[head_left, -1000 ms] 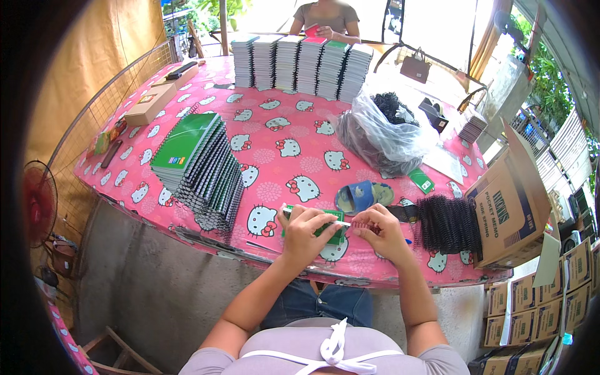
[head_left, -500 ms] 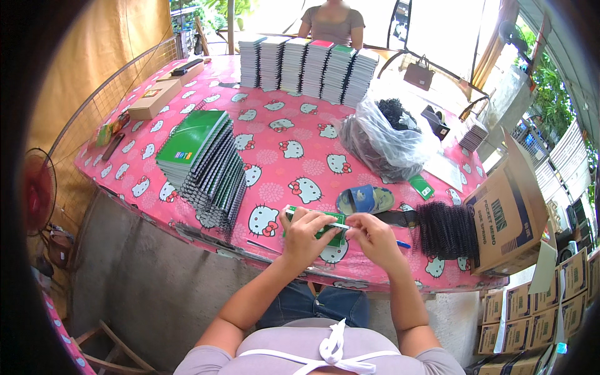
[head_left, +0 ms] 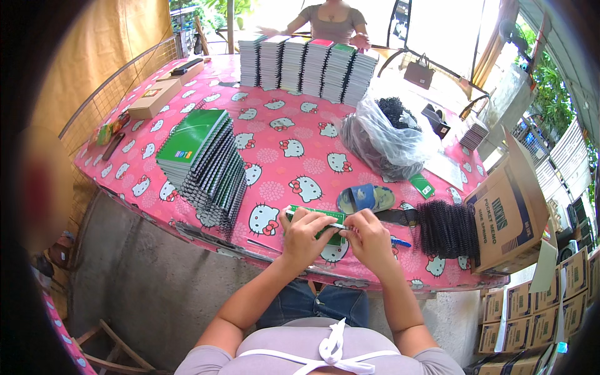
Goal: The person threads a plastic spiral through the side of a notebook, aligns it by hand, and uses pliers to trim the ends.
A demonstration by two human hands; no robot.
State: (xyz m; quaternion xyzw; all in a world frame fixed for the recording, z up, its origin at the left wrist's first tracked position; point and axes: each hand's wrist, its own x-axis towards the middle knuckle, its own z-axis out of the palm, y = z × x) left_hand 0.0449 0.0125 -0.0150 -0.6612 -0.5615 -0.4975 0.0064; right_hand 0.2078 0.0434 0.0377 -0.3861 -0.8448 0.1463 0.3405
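Two bare hands, one small green notebook [head_left: 337,240], at the near edge of a table laid with a pink cartoon-cat cloth [head_left: 269,193]. Left hand [head_left: 306,235]: laid over the notebook from the near side, fingers and thumb clasping it against the table. Right hand [head_left: 369,239]: thumb and fingertips pinched together at the notebook's right end; what lies between them is too small and hidden to tell. Beyond the right hand, one blue patterned slipper [head_left: 365,199]; just to its right, one blue pen [head_left: 401,242], lying flat. Further right, one heap of black spiral coils [head_left: 445,230], next to one open cardboard box [head_left: 509,220]. Behind the slipper, one clear plastic bag [head_left: 382,147] with more black coils showing at its mouth, and one green card [head_left: 422,185] near its base. To the left, one leaning pile of spiral-bound notebooks [head_left: 195,140], green cover uppermost. Far side: six tall notebook stacks [head_left: 307,70] in a row, one co-worker [head_left: 331,25] behind them, arms apart.
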